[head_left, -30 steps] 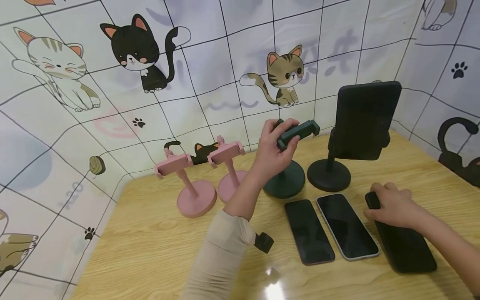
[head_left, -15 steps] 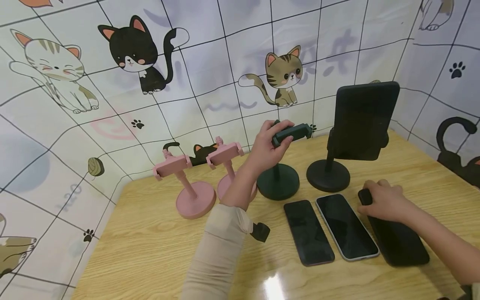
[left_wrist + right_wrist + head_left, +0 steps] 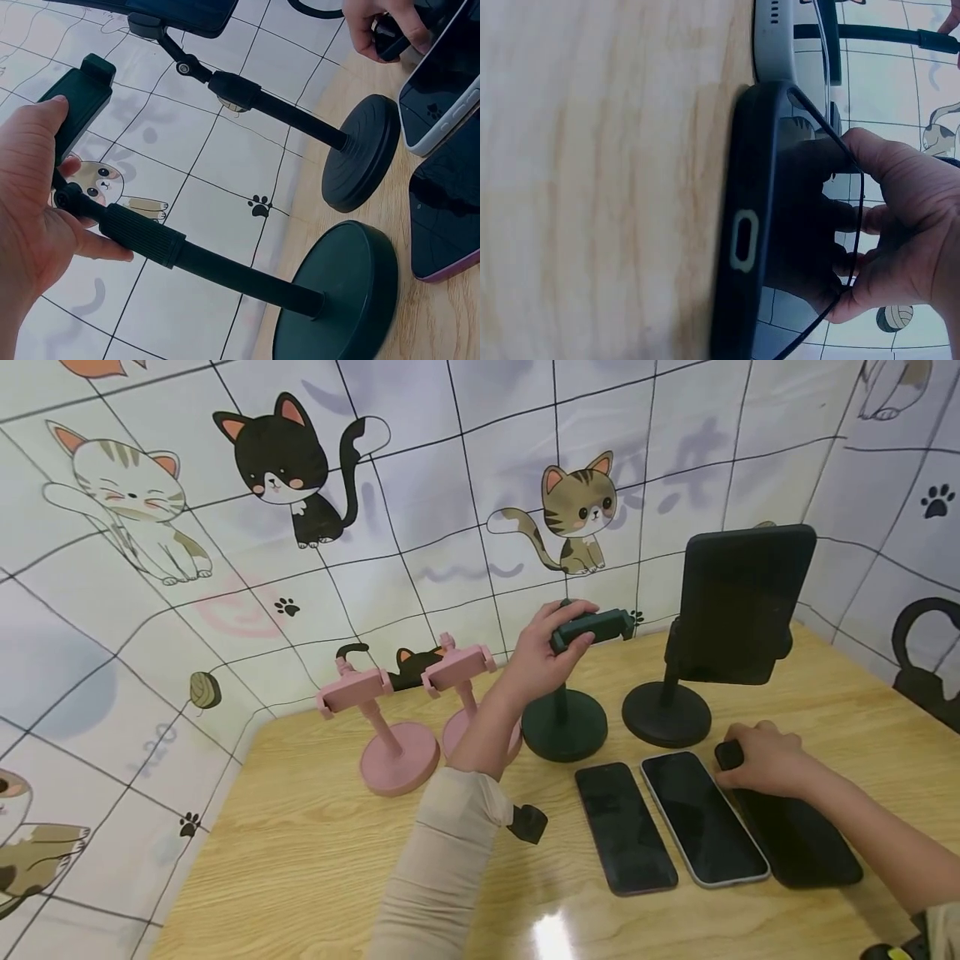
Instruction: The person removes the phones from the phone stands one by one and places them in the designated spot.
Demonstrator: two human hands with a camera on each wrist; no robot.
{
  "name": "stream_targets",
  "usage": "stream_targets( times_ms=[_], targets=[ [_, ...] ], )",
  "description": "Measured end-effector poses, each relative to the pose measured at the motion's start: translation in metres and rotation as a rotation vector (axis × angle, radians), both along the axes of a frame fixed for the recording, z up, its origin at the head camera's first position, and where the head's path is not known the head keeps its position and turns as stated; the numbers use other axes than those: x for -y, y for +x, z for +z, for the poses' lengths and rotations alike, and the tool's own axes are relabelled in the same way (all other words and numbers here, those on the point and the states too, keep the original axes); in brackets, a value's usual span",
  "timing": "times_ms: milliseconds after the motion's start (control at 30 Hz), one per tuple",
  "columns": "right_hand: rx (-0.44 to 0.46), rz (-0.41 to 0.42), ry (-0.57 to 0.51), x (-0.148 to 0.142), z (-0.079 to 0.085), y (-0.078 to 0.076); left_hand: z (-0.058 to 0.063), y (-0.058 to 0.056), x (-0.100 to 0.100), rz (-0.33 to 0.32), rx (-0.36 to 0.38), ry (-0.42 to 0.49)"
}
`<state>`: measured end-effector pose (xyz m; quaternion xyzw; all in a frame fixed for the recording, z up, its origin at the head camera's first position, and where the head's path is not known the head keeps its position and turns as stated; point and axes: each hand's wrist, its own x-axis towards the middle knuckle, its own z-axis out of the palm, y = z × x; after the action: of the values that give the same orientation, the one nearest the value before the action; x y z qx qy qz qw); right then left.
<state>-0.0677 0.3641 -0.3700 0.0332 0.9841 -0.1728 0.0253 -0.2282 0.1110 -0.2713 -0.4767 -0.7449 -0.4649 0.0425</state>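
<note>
My left hand (image 3: 542,653) grips the clamp of a dark green phone stand (image 3: 564,725), thumb on the front and fingers behind. Its round base sits on the table, and in the left wrist view the green stem (image 3: 247,277) rises to the clamp by my palm. My right hand (image 3: 772,762) holds the far end of a phone in a black case (image 3: 813,843), thumb on one side and fingers over the other. The phone lies flat close beside a silver-edged phone (image 3: 705,818); its charging port end (image 3: 744,240) shows in the right wrist view.
Another dark phone (image 3: 626,827) lies left of the silver-edged one. Two pink phone stands (image 3: 397,760) stand at the back left, the nearer partly behind my left arm. A black stand (image 3: 666,714) holding a tablet-like dark panel (image 3: 746,606) is right of the green one. A cat-printed cloth backs the table.
The green stand has shifted slightly left, away from the black stand, with my left hand on it. My right hand has slid the black-cased phone left, closer to the silver-edged phone.
</note>
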Motion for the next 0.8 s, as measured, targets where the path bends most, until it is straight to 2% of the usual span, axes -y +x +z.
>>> stream_targets(
  times_ms=[467, 800],
  targets=[
    [0.037, 0.027, 0.021, -0.0042, -0.0059, -0.0077, 0.003, 0.0025, 0.0032, -0.001, 0.132, -0.029],
    [0.046, 0.025, -0.007, -0.0023, -0.0057, -0.0075, 0.006, 0.0042, 0.005, -0.008, 0.166, -0.041]
  ],
)
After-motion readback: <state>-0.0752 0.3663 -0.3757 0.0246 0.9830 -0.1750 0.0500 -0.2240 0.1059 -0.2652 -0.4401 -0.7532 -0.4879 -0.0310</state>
